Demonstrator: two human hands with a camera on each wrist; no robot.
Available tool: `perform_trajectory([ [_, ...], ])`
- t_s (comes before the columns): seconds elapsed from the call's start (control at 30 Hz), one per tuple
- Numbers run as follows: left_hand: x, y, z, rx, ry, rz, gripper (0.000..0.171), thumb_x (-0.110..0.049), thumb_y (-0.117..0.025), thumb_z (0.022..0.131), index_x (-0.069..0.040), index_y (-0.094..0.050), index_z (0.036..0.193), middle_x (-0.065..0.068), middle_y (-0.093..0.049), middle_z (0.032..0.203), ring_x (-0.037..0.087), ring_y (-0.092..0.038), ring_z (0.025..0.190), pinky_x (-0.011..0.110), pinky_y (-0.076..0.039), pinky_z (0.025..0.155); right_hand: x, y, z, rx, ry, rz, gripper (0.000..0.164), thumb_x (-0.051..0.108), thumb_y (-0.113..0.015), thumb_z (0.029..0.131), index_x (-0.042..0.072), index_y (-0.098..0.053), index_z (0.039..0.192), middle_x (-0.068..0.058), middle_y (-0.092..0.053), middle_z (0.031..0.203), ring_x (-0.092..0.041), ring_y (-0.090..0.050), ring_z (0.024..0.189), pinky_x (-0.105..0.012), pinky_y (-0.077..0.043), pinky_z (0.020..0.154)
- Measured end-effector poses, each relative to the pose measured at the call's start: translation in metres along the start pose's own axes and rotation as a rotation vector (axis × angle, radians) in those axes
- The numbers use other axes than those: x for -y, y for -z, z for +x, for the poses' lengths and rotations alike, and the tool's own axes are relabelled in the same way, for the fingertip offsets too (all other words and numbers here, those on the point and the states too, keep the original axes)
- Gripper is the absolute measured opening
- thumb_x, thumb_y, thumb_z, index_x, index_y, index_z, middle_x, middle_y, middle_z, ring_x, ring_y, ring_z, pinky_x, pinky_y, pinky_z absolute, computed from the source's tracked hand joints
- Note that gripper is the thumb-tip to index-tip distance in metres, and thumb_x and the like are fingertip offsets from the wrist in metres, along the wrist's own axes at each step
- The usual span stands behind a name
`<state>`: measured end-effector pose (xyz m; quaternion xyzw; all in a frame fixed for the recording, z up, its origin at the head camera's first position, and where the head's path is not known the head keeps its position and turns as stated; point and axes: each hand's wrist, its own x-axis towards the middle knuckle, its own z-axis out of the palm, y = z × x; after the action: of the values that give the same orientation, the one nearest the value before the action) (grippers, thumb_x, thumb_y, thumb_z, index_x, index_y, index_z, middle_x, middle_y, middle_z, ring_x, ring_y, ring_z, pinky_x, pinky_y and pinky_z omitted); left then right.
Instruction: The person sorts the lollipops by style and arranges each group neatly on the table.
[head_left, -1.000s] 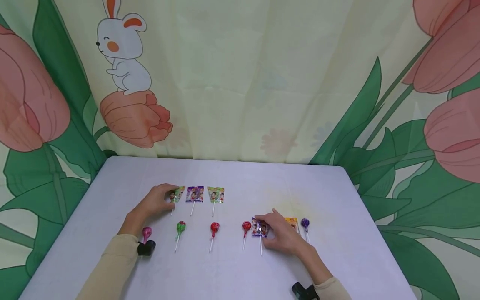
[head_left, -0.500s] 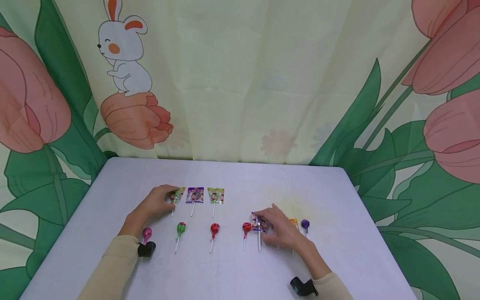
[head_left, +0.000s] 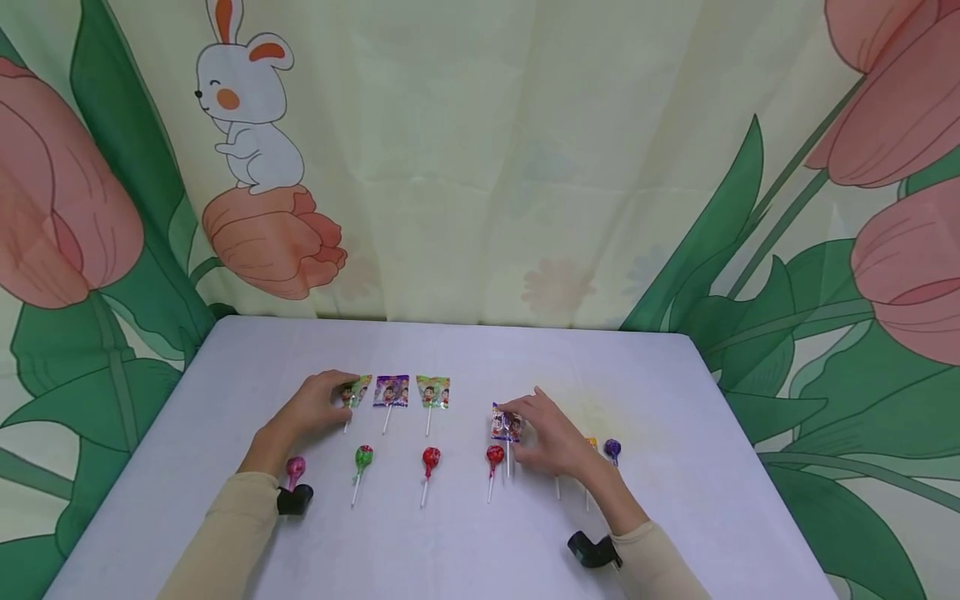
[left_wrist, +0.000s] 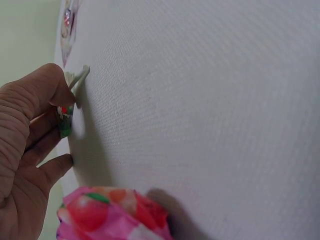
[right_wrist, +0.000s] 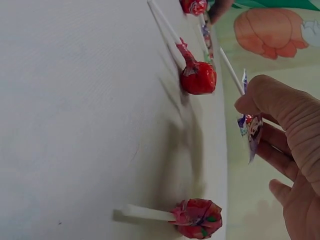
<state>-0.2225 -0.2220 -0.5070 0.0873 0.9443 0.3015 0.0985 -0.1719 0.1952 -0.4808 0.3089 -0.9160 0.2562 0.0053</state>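
My left hand (head_left: 318, 404) pinches a flat lollipop in a green wrapper (head_left: 362, 388) at the left end of the back row. Beside it lie a purple-wrapped lollipop (head_left: 392, 390) and another green-wrapped one (head_left: 433, 392). Between thumb and fingers, my right hand (head_left: 553, 437) holds a flat purple-wrapped lollipop (head_left: 505, 423), its white stick pointing toward me. In the right wrist view this lollipop (right_wrist: 254, 131) is raised off the table. Just below it in the head view lies a red ball lollipop (head_left: 495, 455). My right hand partly hides an orange-wrapped lollipop (head_left: 592, 442).
Along the front row lie a pink ball lollipop (head_left: 296, 468), a green one (head_left: 363, 457), another red one (head_left: 431, 458) and, far right, a purple one (head_left: 612, 448). A white cloth covers the table (head_left: 390, 550). Behind hangs a printed curtain (head_left: 480, 167).
My right hand has lifted the purple-wrapped lollipop out of the front row and carried it away from me and slightly left. The orange-wrapped lollipop is now more hidden. My left hand stays put.
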Motion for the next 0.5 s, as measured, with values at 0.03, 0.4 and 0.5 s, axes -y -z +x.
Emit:
perform_trajectory([
  [0.03, 0.0, 0.0, 0.0, 0.002, 0.004, 0.0, 0.066, -0.008, -0.081, 0.083, 0.003, -0.055, 0.143, 0.025, -0.056, 0.143, 0.046, -0.047, 0.136, 0.059, -0.038, 0.115, 0.0, 0.0, 0.002, -0.002, 0.003, 0.0, 0.058, 0.011, -0.081, 0.081, 0.012, -0.063, 0.136, -0.005, -0.068, 0.128, -0.027, -0.057, 0.128, -0.055, -0.022, 0.124],
  [0.4, 0.0, 0.002, 0.0, -0.012, -0.04, 0.012, 0.065, -0.006, -0.081, 0.082, 0.005, -0.056, 0.141, 0.025, -0.058, 0.14, 0.046, -0.05, 0.134, 0.06, -0.039, 0.114, 0.003, -0.004, 0.027, 0.0, 0.025, -0.007, 0.056, 0.01, -0.079, 0.083, 0.01, -0.063, 0.137, -0.007, -0.067, 0.127, -0.029, -0.056, 0.129, -0.054, -0.021, 0.125],
  [0.5, 0.001, 0.001, -0.001, -0.012, -0.041, 0.01, 0.065, -0.006, -0.081, 0.082, 0.005, -0.056, 0.141, 0.026, -0.058, 0.14, 0.046, -0.049, 0.134, 0.06, -0.039, 0.114, 0.004, -0.008, 0.035, 0.016, 0.024, -0.019, 0.056, 0.01, -0.078, 0.084, 0.009, -0.062, 0.137, -0.007, -0.067, 0.128, -0.028, -0.056, 0.129, -0.053, -0.02, 0.126],
])
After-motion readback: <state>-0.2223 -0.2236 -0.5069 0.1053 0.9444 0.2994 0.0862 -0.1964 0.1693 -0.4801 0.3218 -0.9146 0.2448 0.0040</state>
